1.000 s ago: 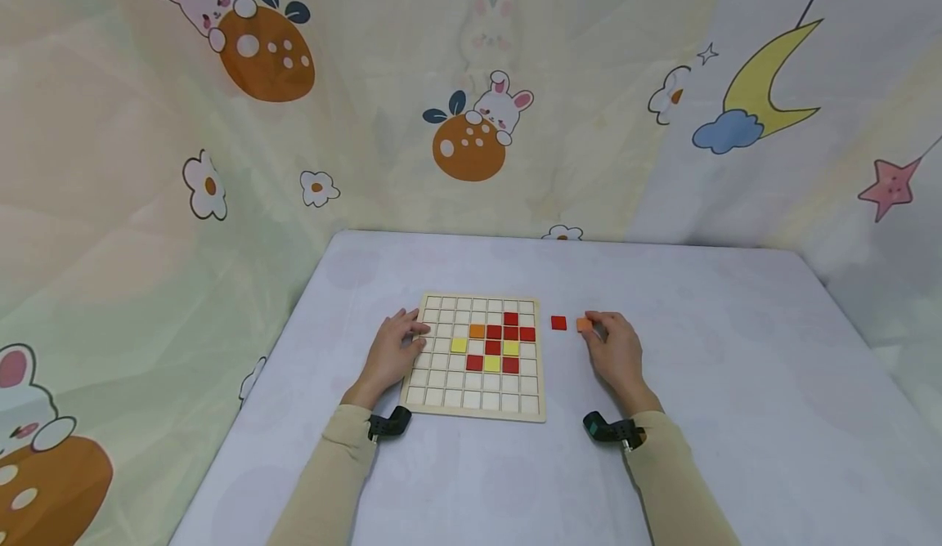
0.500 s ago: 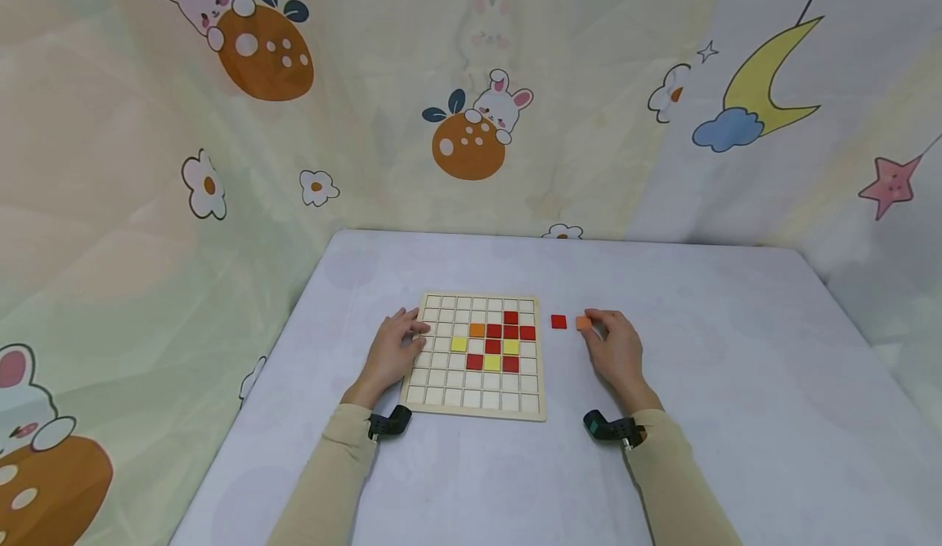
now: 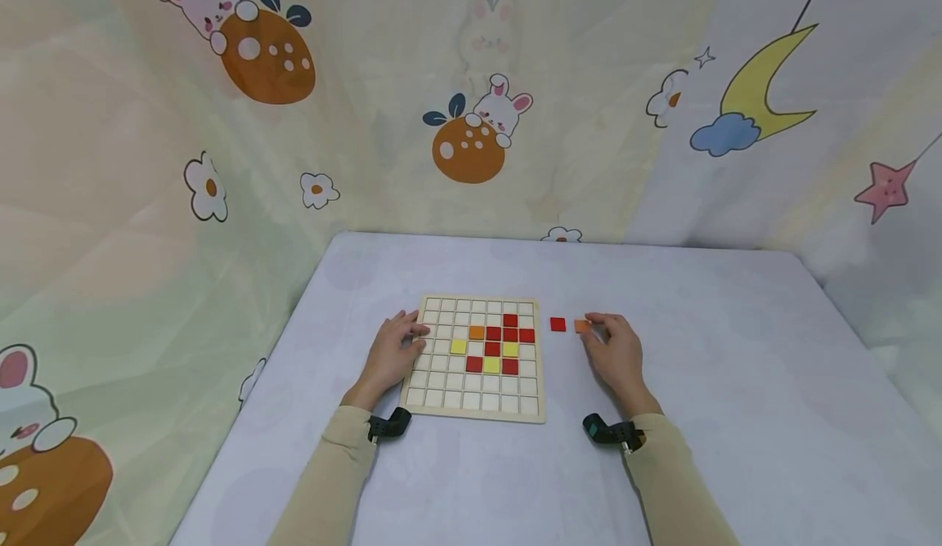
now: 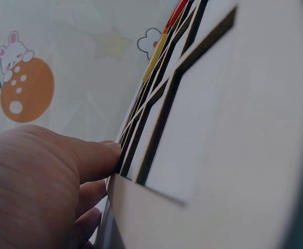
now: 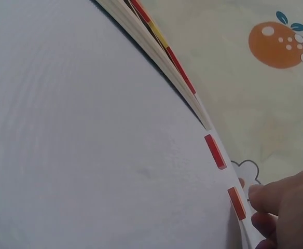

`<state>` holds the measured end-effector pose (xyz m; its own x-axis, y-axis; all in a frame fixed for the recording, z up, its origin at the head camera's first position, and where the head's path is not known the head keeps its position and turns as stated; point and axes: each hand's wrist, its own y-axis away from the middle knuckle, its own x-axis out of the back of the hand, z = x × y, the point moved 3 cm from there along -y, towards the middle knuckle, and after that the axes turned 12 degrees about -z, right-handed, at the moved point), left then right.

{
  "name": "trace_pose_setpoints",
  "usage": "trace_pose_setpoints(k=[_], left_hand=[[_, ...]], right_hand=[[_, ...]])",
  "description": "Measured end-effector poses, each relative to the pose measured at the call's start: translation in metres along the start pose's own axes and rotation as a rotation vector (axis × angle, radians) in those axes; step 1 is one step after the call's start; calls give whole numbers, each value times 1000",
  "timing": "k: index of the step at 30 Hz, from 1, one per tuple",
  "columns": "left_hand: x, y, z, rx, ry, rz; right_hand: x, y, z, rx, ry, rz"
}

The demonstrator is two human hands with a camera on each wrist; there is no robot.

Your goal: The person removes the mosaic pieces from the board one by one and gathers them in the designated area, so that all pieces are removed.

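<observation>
A wooden grid board (image 3: pixel 434 403) lies on the white-covered table, with red, yellow and orange square tiles in some of its cells. At its left edge rests my left hand (image 3: pixel 392 352); in the left wrist view the thumb (image 4: pixel 97 161) touches the board's rim, and the other fingers are partly hidden. Right of the board, a red tile (image 3: pixel 558 324) lies flat, with an orange tile (image 3: pixel 581 326) beyond it. My right hand (image 3: pixel 618 358) has its fingertips at the orange tile, partly covering it. From the right wrist, that tile (image 5: pixel 237 203) sits on the table, a slim gap from the thumb (image 5: pixel 265 197).
The table (image 3: pixel 736 366) reaches back to a pale curtain (image 3: pixel 353 121) printed with rabbits, oranges and a moon. Black wrist cameras (image 3: pixel 390 423) sit over both beige sleeves (image 3: pixel 327 472).
Both hands keep their places. The orange tile looks very slightly nearer the red one and flatter on the table; the whole head view shifts slightly.
</observation>
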<state>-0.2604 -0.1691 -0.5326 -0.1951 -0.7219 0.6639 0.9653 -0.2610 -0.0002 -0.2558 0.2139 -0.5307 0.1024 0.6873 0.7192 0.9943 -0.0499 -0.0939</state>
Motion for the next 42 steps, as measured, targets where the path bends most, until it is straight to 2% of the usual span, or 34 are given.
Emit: trace_pose_setpoints(k=[9,13,19,26,34,42], left_hand=[[-1,0,-2,-1,6,6],[0,0,0,-22,2,17],[0,1,1,-39,-4,23],[0,0,1,-17,-6,5],[0,-1,0,1,-2,3],[0,0,2,-26,-4,21]], right_hand=[[1,6,-8,54,-62,86],[-2,9,-14,77,-73,96],[-10,16,-24,100,-71,56],[-17,23,-38,171,-83,15],[-28,28,-48,196,-55,-64],[-35,32,-55,230,-76,-104]])
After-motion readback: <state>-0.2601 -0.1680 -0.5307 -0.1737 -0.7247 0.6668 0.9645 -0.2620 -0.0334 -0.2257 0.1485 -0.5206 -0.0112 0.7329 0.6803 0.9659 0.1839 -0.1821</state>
